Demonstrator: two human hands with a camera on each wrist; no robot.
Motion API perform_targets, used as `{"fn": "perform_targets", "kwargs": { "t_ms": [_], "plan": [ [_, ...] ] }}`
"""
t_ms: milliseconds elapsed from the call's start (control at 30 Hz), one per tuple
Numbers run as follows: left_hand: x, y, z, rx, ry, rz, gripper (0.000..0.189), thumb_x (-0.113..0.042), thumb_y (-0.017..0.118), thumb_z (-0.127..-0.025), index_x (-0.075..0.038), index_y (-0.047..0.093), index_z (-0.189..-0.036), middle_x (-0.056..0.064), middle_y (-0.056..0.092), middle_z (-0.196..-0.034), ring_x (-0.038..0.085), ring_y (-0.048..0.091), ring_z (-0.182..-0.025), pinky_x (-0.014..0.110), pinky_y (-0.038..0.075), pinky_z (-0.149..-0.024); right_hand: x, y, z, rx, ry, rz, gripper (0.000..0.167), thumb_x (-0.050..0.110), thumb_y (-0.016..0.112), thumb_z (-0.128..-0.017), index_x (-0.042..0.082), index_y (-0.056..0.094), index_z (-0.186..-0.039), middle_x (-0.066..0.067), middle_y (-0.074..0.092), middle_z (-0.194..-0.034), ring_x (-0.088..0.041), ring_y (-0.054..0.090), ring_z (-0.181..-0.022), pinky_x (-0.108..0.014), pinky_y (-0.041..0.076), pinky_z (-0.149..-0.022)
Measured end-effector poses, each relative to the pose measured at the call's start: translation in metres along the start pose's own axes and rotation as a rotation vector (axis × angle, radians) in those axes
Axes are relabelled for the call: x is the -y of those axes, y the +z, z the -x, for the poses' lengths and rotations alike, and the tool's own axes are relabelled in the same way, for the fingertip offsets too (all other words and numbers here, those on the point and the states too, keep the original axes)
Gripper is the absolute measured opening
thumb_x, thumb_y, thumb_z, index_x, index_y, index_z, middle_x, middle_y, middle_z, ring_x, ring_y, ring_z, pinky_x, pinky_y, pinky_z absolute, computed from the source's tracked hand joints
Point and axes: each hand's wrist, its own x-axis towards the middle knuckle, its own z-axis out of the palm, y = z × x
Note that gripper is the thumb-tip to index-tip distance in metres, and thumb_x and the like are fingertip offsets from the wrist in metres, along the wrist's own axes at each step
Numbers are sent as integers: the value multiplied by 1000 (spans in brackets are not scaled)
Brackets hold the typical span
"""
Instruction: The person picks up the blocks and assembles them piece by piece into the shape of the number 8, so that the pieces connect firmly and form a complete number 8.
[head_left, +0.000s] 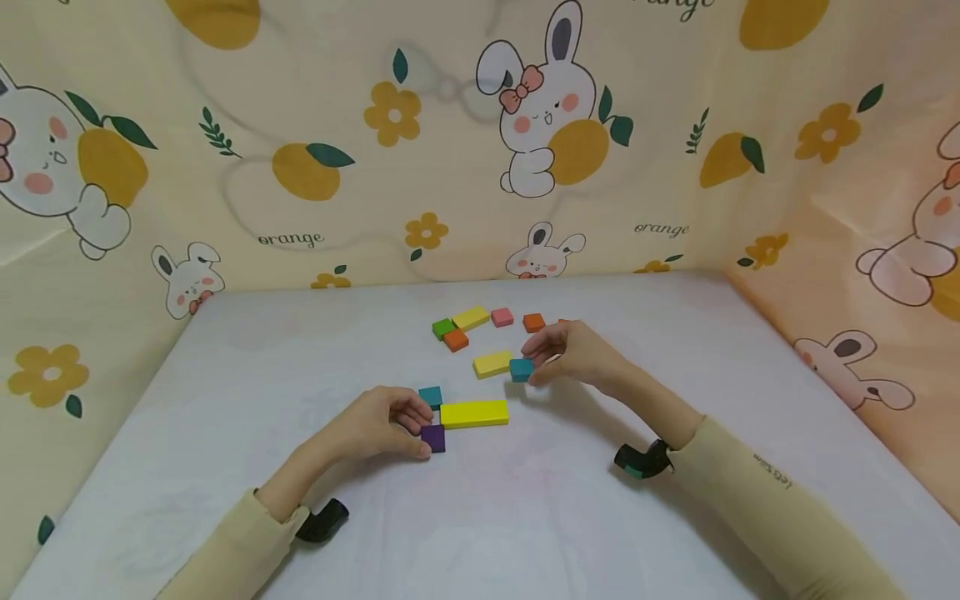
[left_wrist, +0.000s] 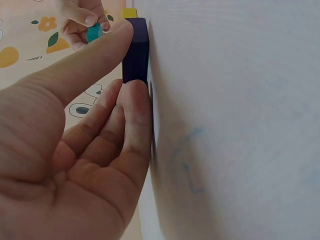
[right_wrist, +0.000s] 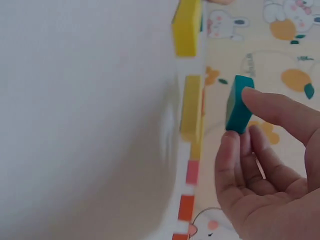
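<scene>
My left hand [head_left: 381,423] pinches a dark purple block [head_left: 433,438] between thumb and fingers, low over the white table. That block sits against the near left end of a long bright yellow block [head_left: 475,413]. A blue-teal block [head_left: 431,397] lies at the yellow block's far left corner, just beyond the left fingers. Farther right, my right hand [head_left: 579,354] grips another teal block [head_left: 521,370] by thumb and fingertips; the right wrist view shows this teal block [right_wrist: 240,104] raised off the table. A shorter pale yellow block [head_left: 492,364] lies just left of it.
Toward the back lie a green block [head_left: 443,329], an orange block [head_left: 456,340], a yellow block [head_left: 471,318], a pink block [head_left: 502,317] and a red-orange block [head_left: 533,322]. Another orange block is mostly hidden behind the right hand. A printed curtain [head_left: 450,183] bounds the table's back and sides.
</scene>
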Motion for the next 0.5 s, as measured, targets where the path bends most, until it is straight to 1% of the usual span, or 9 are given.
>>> {"fn": "perform_targets", "kwargs": {
  "t_ms": [100, 233, 500],
  "plan": [
    [0, 0, 0, -4, -18, 0, 44, -24, 90, -73, -9, 66, -106, 1, 66, -99, 19, 62, -91, 32, 51, -85, 3, 5, 2, 6, 12, -27, 41, 6, 89, -70, 3, 71, -106, -10, 68, -99, -25, 64, -92, -30, 52, -83],
    [-2, 0, 0, -5, -21, -3, 43, -24, 89, -73, -10, 66, -107, 1, 66, -99, 20, 61, -92, 33, 51, -85, 4, 7, 4, -2, 13, -33, 40, 4, 87, -69, 2, 70, -105, -10, 68, -98, -25, 64, -91, -29, 52, -80],
    [-2, 0, 0, -4, -20, -11, 43, -24, 89, -74, -9, 66, -107, 1, 65, -98, 19, 61, -91, 33, 51, -85, 1, 9, 6, -4, 19, -7, 36, 5, 88, -70, 4, 71, -102, -9, 69, -96, -26, 63, -89, -30, 52, -79]
  ]
}}
